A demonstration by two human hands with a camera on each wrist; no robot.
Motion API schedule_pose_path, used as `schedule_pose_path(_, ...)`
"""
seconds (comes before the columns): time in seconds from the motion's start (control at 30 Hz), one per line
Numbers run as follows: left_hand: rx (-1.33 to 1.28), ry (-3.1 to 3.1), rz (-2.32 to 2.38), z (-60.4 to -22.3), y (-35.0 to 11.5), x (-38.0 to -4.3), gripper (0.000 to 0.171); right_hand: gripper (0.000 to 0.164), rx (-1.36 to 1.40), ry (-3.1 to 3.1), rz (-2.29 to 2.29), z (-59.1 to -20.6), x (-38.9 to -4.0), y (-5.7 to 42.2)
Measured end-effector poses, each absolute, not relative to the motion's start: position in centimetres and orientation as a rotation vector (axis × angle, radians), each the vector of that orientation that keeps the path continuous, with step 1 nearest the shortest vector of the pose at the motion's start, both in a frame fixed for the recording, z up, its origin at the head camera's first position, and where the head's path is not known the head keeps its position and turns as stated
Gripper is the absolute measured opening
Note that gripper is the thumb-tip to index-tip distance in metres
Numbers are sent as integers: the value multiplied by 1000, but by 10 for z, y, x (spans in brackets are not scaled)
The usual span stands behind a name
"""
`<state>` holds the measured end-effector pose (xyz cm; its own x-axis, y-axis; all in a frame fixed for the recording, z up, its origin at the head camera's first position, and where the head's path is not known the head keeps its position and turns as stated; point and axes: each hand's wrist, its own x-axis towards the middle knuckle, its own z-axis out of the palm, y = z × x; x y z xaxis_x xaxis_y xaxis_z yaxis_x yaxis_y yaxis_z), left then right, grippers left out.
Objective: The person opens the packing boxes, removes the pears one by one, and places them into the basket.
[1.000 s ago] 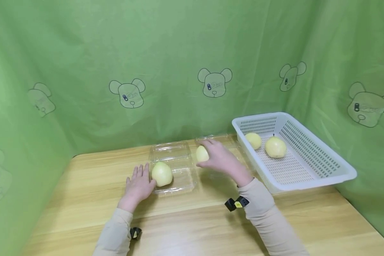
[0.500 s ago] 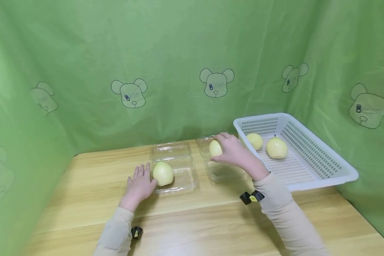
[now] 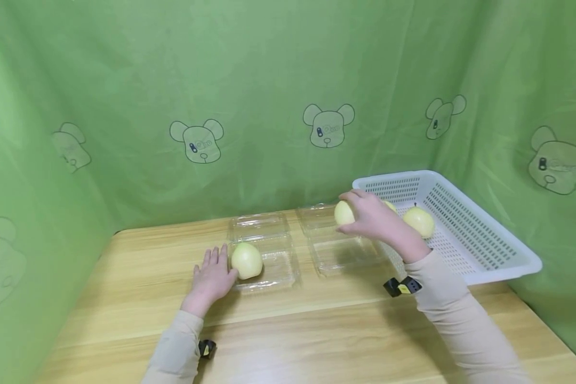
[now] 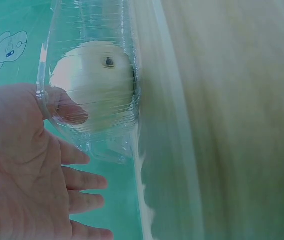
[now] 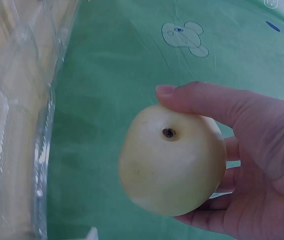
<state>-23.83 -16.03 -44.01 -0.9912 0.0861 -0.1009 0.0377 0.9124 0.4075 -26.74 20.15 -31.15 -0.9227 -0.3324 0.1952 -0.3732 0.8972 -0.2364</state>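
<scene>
My right hand (image 3: 372, 216) grips a pale yellow pear (image 3: 344, 213) in the air, above the right clear plastic clamshell box (image 3: 338, 253) and near the basket's left rim. In the right wrist view the thumb lies over the pear (image 5: 172, 167) and the fingers curl behind it. A second pear (image 3: 247, 261) sits in the left half of the other open clamshell box (image 3: 278, 269). My left hand (image 3: 213, 278) is at that box's left side, fingers straight and spread. The left wrist view has its thumb (image 4: 72, 111) at the box wall, close to the pear.
At the right stands a white perforated plastic basket (image 3: 480, 213) with a pear (image 3: 419, 221) in it and another (image 3: 390, 206) partly hidden by my right hand. Both boxes have lids folded back toward the green curtain (image 3: 264, 176). Everything stands on a wooden table (image 3: 288, 341).
My right hand has carried its pear to the right and slightly up, from between the boxes to over the right box. The left hand has stayed beside the left box.
</scene>
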Motion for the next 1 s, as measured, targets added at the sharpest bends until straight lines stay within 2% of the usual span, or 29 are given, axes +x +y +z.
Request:
schedule_pose_path(0.4, 95, 2948, 640, -439, -160, -241, 75, 83, 465, -2943, 397, -292, -271, 240)
schedule_pose_path(1.0, 98, 2938, 650, -439, -158, -236, 76, 76, 432, -2951, 399, -290, -287, 294)
